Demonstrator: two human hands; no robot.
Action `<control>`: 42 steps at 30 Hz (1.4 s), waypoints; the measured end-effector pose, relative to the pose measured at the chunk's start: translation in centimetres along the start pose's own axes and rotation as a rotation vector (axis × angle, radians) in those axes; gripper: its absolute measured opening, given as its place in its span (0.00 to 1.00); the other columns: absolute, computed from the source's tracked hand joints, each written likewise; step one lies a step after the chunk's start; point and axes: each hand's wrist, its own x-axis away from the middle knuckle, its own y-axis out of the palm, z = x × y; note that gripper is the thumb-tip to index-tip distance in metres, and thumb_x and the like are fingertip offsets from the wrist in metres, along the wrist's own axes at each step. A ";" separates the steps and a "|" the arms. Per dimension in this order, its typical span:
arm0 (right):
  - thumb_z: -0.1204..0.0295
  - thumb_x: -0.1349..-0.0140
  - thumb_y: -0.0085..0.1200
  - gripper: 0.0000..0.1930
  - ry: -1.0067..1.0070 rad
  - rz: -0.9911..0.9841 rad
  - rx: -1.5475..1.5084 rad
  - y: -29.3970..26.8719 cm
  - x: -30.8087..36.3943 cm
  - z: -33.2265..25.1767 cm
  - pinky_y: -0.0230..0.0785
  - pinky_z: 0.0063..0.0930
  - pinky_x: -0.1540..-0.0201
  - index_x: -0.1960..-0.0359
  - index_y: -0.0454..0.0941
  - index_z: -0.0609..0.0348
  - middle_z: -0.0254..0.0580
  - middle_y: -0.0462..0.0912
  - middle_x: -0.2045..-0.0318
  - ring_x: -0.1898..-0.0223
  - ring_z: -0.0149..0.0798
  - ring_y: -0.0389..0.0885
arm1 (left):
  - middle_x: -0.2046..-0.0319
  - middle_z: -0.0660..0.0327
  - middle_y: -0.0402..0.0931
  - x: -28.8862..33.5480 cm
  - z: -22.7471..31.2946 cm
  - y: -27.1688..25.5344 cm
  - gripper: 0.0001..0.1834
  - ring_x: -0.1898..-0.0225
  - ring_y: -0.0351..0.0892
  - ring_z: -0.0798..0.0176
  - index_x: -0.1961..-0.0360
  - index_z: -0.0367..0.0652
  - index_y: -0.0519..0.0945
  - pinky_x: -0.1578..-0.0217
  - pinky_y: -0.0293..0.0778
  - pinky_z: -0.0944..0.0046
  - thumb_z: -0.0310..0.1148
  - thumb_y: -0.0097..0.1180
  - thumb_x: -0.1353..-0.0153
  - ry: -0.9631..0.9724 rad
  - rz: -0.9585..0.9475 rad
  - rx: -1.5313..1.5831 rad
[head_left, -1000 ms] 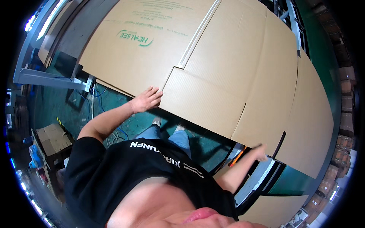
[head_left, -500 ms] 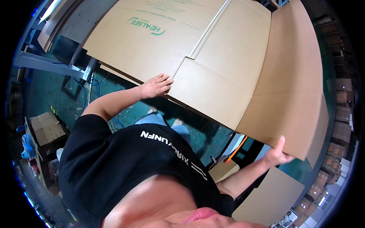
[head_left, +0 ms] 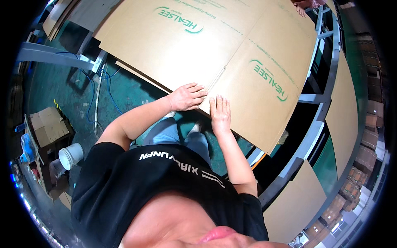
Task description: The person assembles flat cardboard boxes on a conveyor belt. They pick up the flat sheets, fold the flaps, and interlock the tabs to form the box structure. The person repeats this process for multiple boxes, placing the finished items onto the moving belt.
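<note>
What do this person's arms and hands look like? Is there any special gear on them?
No gear that I can see: the left hand and right hand are bare, five-fingered human hands without gloves. No watch or cable shows on either forearm. The black shirt has short sleeves and white lettering and stripes across its front.

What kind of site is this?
Probably a carton-making or packing workshop: a large folded cardboard sheet with green print, a grey metal frame beside it, and what look like stacked brown boxes along the right edge.
</note>
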 end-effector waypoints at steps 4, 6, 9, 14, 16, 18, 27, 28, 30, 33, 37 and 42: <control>0.78 0.48 0.50 0.23 -0.075 -0.109 -0.024 -1.0 -0.9 0.9 0.59 0.52 0.38 0.46 0.71 0.64 0.61 0.69 0.43 0.41 0.60 0.68 | 0.45 0.62 0.73 0.0 0.5 -0.2 0.20 0.39 0.68 0.55 0.58 0.46 0.77 0.37 0.61 0.51 0.40 0.61 0.52 -0.120 0.103 0.162; 0.80 0.51 0.50 0.27 -0.104 -0.231 -0.028 -2.0 -1.3 0.8 0.55 0.53 0.35 0.44 0.68 0.66 0.62 0.66 0.40 0.38 0.61 0.64 | 0.46 0.59 0.73 0.1 1.1 -0.1 0.23 0.41 0.70 0.52 0.55 0.45 0.76 0.39 0.65 0.50 0.35 0.63 0.56 -0.207 0.136 0.266; 0.82 0.57 0.52 0.34 -0.083 -0.418 -0.107 -3.8 -2.1 1.1 0.44 0.52 0.31 0.41 0.64 0.67 0.60 0.59 0.36 0.32 0.59 0.53 | 0.43 0.53 0.70 -1.1 1.7 -0.9 0.32 0.42 0.70 0.50 0.47 0.42 0.73 0.41 0.67 0.50 0.31 0.63 0.58 -0.326 0.153 0.334; 0.79 0.60 0.56 0.36 -0.090 -0.387 -0.240 -4.7 -1.5 2.1 0.42 0.50 0.30 0.41 0.67 0.62 0.56 0.58 0.34 0.31 0.56 0.50 | 0.41 0.57 0.69 -1.5 1.9 -1.6 0.31 0.39 0.66 0.52 0.45 0.41 0.73 0.40 0.66 0.54 0.29 0.61 0.55 -0.233 0.009 0.198; 0.78 0.61 0.57 0.36 -0.121 -0.320 -0.260 -3.6 -0.9 2.7 0.41 0.49 0.30 0.42 0.68 0.59 0.54 0.58 0.34 0.31 0.55 0.50 | 0.40 0.58 0.68 -1.5 2.0 -2.1 0.32 0.38 0.65 0.53 0.45 0.41 0.73 0.40 0.66 0.55 0.29 0.62 0.56 -0.238 -0.020 0.173; 0.75 0.59 0.61 0.35 -0.069 -0.297 -0.308 -3.7 0.0 3.6 0.39 0.50 0.29 0.42 0.69 0.54 0.47 0.59 0.34 0.30 0.53 0.49 | 0.40 0.58 0.68 -1.5 2.0 -2.2 0.33 0.38 0.64 0.53 0.44 0.41 0.73 0.40 0.66 0.56 0.30 0.63 0.56 -0.233 -0.051 0.164; 0.67 0.58 0.68 0.40 0.120 -0.312 -0.226 -4.8 1.3 2.7 0.38 0.52 0.30 0.38 0.64 0.51 0.47 0.57 0.33 0.30 0.52 0.48 | 0.41 0.56 0.69 -1.0 1.8 -1.9 0.33 0.39 0.66 0.52 0.45 0.41 0.73 0.41 0.68 0.55 0.32 0.65 0.57 -0.175 0.002 0.170; 0.68 0.58 0.68 0.42 0.081 -0.296 -0.242 -4.3 0.6 1.9 0.38 0.52 0.30 0.37 0.63 0.52 0.48 0.57 0.33 0.30 0.53 0.48 | 0.42 0.56 0.69 -0.9 1.8 -1.6 0.33 0.39 0.67 0.51 0.45 0.42 0.73 0.42 0.68 0.55 0.32 0.65 0.58 -0.178 0.022 0.176; 0.69 0.58 0.68 0.44 -0.007 -0.272 -0.273 -3.0 -1.3 0.5 0.39 0.52 0.30 0.36 0.60 0.55 0.50 0.57 0.33 0.30 0.53 0.49 | 0.43 0.56 0.71 -0.4 1.7 -1.4 0.33 0.40 0.68 0.51 0.46 0.42 0.74 0.43 0.69 0.55 0.31 0.65 0.59 -0.209 0.069 0.211; 0.71 0.61 0.70 0.47 -0.032 -0.198 -0.342 -1.9 -3.0 0.3 0.40 0.49 0.29 0.36 0.58 0.59 0.50 0.59 0.34 0.30 0.54 0.50 | 0.45 0.55 0.72 -0.7 1.8 -1.4 0.33 0.42 0.70 0.50 0.48 0.44 0.75 0.44 0.70 0.54 0.30 0.66 0.62 -0.248 0.131 0.326; 0.71 0.62 0.70 0.47 -0.050 -0.206 -0.410 -1.9 -3.6 0.3 0.40 0.49 0.29 0.36 0.59 0.59 0.50 0.60 0.35 0.31 0.54 0.50 | 0.45 0.54 0.71 -0.5 1.7 -1.0 0.31 0.42 0.69 0.49 0.49 0.44 0.76 0.43 0.69 0.53 0.30 0.66 0.61 -0.223 0.157 0.323; 0.63 0.57 0.68 0.44 0.018 -0.183 -0.410 -2.2 -3.2 0.5 0.39 0.50 0.29 0.36 0.60 0.58 0.51 0.61 0.35 0.30 0.55 0.50 | 0.43 0.55 0.70 -0.5 1.8 -1.1 0.29 0.41 0.68 0.49 0.49 0.44 0.77 0.42 0.67 0.52 0.31 0.64 0.59 -0.232 0.127 0.296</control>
